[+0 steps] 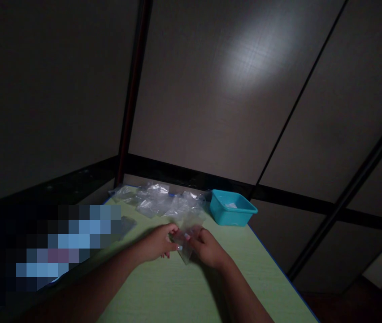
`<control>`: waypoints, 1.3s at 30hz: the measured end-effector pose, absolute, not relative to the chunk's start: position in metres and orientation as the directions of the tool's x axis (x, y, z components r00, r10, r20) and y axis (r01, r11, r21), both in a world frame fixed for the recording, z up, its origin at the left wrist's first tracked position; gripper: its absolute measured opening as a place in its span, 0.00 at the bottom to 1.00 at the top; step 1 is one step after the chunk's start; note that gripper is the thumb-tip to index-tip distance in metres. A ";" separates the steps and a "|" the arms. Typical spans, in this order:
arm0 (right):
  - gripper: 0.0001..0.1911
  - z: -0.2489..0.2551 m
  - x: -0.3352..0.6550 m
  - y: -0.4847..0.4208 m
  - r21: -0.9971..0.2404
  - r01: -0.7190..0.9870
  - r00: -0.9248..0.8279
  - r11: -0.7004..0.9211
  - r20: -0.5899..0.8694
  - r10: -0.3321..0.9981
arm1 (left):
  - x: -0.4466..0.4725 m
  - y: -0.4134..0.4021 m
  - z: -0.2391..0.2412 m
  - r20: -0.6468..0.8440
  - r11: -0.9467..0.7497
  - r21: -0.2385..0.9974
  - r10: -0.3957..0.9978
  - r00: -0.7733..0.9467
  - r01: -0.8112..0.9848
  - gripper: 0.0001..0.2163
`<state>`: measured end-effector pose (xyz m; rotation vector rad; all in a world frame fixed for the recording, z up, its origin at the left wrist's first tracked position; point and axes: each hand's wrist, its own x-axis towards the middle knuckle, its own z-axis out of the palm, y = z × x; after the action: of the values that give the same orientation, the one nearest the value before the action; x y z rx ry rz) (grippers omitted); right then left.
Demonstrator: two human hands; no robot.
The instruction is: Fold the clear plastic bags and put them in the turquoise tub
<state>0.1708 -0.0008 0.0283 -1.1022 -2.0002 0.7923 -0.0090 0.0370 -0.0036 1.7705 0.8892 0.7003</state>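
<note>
Both of my hands meet over a pale green table (184,291) and pinch one small clear plastic bag (186,253) between them. My left hand (159,243) grips its left edge with fingers curled. The bag's right side is held by my right hand (207,247), also closed. The bag hangs slightly below the fingertips, just above the tabletop. In the dim light I cannot make out whether anything is inside it.
Several clear plastic bags (157,199) lie in a loose heap at the table's far end. A teal plastic tub (232,214) stands at the far right corner. A blurred patch covers the left side. Dark wall panels rise behind; the table's right edge drops off.
</note>
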 end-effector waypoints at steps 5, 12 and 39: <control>0.18 0.022 0.176 0.012 -0.782 0.488 -0.129 0.387 0.374 0.918 | -0.005 0.039 -0.011 0.081 -0.242 0.930 0.868 0.490 0.275 0.13; 0.16 0.020 0.190 0.028 -0.878 0.319 -0.069 0.357 0.354 0.933 | -0.004 0.040 -0.012 0.118 -0.281 0.925 0.852 0.510 0.256 0.09; 0.11 0.017 0.231 0.033 -0.559 0.829 0.053 0.029 0.129 0.990 | 0.004 0.035 -0.013 0.153 -0.308 0.928 0.831 0.535 0.212 0.13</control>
<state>0.2306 0.0333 0.0174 -1.8424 -1.8186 0.4273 0.0040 0.0351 -0.0130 1.8100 0.8642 0.8046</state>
